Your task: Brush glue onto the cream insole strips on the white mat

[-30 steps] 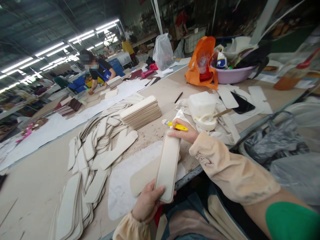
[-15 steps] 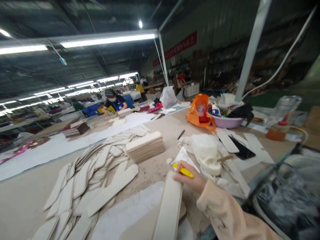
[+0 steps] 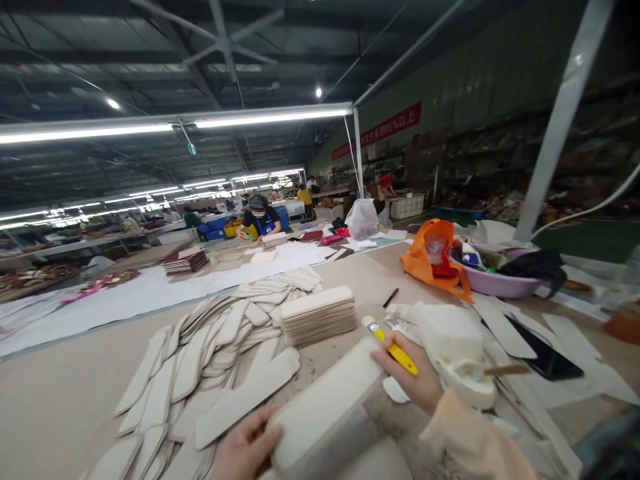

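Note:
A pale, round-ended panel (image 3: pixel 327 407) is tilted between my two hands. My left hand (image 3: pixel 250 443) pinches its lower left end. My right hand (image 3: pixel 413 370) has its fingertips at the upper right end and also holds a yellow-handled brush (image 3: pixel 400 357), bristles pointing up and left. Behind the panel stands a neat stack of similar pieces (image 3: pixel 320 317). To the left many loose pale pieces (image 3: pixel 190 360) lie overlapping. A white tub (image 3: pixel 467 380) with a brown stick across it sits right of my right hand.
An orange bag (image 3: pixel 433 257) and a purple basin (image 3: pixel 500 280) of odds and ends stand at the back right. A black phone (image 3: pixel 550 357) lies among pale strips. A person (image 3: pixel 263 220) works at the table farther back.
My left hand has come into view and taken hold of the panel, which has turned and tilted. My right hand still has the brush. The camera view has shifted left and up.

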{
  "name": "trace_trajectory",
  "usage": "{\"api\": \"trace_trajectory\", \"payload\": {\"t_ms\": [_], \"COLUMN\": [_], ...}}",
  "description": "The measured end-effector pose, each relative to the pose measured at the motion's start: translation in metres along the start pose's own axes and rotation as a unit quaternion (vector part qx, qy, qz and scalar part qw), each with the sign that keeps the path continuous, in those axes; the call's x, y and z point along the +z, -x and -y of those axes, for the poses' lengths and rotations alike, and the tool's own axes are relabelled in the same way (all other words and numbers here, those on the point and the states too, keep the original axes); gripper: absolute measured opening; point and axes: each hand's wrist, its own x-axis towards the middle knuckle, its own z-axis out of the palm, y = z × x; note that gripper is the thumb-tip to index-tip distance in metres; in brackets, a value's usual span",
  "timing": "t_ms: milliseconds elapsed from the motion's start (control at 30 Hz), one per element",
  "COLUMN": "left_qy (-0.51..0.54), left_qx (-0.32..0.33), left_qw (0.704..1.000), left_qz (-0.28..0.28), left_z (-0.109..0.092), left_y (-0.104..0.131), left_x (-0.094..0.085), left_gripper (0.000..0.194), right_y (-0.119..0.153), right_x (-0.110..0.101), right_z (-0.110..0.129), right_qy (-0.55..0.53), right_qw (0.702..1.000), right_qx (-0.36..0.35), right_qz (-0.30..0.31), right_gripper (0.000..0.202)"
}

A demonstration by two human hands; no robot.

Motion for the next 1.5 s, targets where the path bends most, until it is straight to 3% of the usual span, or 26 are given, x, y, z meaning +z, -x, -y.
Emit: {"api": "trace_trajectory", "payload": {"t_ms": [167,300,400,500,633,767,833,933,1000,1100,1167,1300,1400,1500], "left_qy": [-0.035,-0.128,-0.17,-0.231,-0.319,-0.386,-0.406,-0.424,-0.423,-0.405,-0.413,-0.461,-0.475,-0.465], "left_qx": [0.105,0.152,0.16,0.159,0.162,0.186,0.21,0.236,0.252,0.328,0.368,0.363,0.379,0.422], "left_qw": [0.99,0.971,0.959,0.942,0.909,0.871,0.852,0.837,0.839,0.834,0.822,0.809,0.794,0.779], "left_qz": [-0.083,-0.131,-0.159,-0.187,-0.216,-0.242,-0.257,-0.254,-0.232,-0.181,-0.136,-0.037,-0.012,-0.009], "left_z": [-0.077,-0.113,-0.121,-0.121,-0.117,-0.119,-0.118,-0.105,-0.082,-0.028,0.014,0.093,0.128,0.14], "left_y": [-0.086,-0.158,-0.2,-0.226,-0.244,-0.246,-0.239,-0.212,-0.181,-0.115,-0.062,0.024,0.052,0.06], "left_x": [-0.005,-0.002,0.0,0.001,0.0,0.0,-0.001,-0.01,-0.022,-0.043,-0.055,-0.07,-0.071,-0.068], "left_gripper": [0.046,0.041,0.04,0.036,0.03,0.028,0.031,0.036,0.037,0.035,0.03,0.036,0.039,0.032], "right_y": [-0.084,-0.146,-0.175,-0.189,-0.196,-0.196,-0.19,-0.161,-0.129,-0.068,-0.022,0.065,0.113,0.145], "right_x": [0.016,0.03,0.041,0.049,0.056,0.054,0.049,0.035,0.023,0.002,-0.011,-0.028,-0.03,-0.021], "right_z": [0.002,-0.009,-0.021,-0.032,-0.041,-0.042,-0.038,-0.023,-0.009,0.01,0.017,0.014,0.007,0.005], "right_qy": [0.122,0.221,0.256,0.281,0.318,0.375,0.399,0.377,0.329,0.249,0.203,0.06,-0.072,-0.135], "right_qw": [0.988,0.966,0.957,0.952,0.944,0.923,0.913,0.92,0.934,0.959,0.971,0.993,0.984,0.965], "right_qx": [-0.072,-0.094,-0.068,-0.033,0.008,0.054,0.04,-0.052,-0.103,-0.12,-0.104,-0.006,0.107,0.197], "right_qz": [-0.054,-0.1,-0.117,-0.118,-0.09,-0.072,-0.075,-0.093,-0.095,-0.059,-0.065,-0.104,-0.124,-0.111], "right_gripper": [0.027,0.026,0.022,0.017,0.017,0.021,0.023,0.029,0.032,0.023,0.019,0.018,0.019,0.019]}}
